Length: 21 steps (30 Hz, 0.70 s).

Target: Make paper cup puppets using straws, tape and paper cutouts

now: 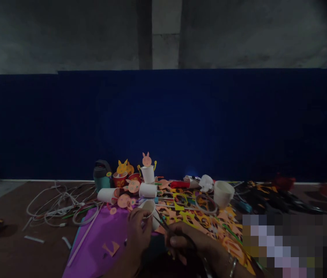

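My left hand (139,228) is closed round a white paper cup (155,221), its mouth tipped toward me. In my right hand (187,238) is a pair of scissors (163,221), whose blades point left at the cup's rim. Whether the blades touch the paper is too dark to tell. Just beyond my hands lie two white paper cups, one (148,190) in the middle and another (108,195) to the left. Pink paper animal heads (123,200) lie beside them. Farther back, a white cup (148,174) stands upright with a pink rabbit head and yellow arms.
Purple paper (94,239) covers the near left. Cut yellow and orange paper scraps (206,220) spread to the right. White cables (56,200) coil at left by a teal bottle (102,178). A stack of white cups (223,193) stands right; a blue panel (163,123) rises behind.
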### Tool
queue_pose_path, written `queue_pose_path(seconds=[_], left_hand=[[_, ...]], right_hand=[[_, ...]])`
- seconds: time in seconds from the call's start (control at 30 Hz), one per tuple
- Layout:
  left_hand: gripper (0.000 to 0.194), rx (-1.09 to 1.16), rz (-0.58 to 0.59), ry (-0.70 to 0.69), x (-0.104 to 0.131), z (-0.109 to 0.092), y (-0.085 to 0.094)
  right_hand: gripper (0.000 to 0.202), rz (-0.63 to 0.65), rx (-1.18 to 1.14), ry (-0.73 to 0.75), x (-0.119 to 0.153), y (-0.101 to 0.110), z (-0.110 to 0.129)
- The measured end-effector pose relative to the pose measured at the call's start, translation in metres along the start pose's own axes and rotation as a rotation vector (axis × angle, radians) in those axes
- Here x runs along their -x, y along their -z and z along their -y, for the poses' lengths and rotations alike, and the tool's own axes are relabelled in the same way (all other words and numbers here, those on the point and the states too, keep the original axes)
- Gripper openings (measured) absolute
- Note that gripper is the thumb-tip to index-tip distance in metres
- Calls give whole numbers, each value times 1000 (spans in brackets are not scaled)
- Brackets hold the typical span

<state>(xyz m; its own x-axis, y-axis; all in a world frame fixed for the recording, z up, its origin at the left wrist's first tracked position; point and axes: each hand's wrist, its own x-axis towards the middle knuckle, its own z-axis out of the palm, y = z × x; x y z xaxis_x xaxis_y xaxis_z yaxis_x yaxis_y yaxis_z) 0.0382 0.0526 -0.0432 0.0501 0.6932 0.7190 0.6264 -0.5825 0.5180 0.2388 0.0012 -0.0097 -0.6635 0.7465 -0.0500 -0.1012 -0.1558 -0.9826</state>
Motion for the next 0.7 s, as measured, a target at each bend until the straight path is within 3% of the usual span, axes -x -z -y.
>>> queue_pose_path(seconds=[0.17, 0.33, 0.53, 0.7], left_hand=[[14, -3, 14, 12, 1, -7, 2], [14, 94, 125, -4, 8, -19, 4], [14, 106, 129, 120, 6, -19, 2], [14, 65, 137, 69, 4, -18, 0]], right_hand=[[40, -44, -119, 20, -5, -5, -10], [37, -111, -254, 31, -13, -13, -13], [37, -87, 95, 0, -10, -9, 4], [35, -113, 430, -74, -6, 4, 12]])
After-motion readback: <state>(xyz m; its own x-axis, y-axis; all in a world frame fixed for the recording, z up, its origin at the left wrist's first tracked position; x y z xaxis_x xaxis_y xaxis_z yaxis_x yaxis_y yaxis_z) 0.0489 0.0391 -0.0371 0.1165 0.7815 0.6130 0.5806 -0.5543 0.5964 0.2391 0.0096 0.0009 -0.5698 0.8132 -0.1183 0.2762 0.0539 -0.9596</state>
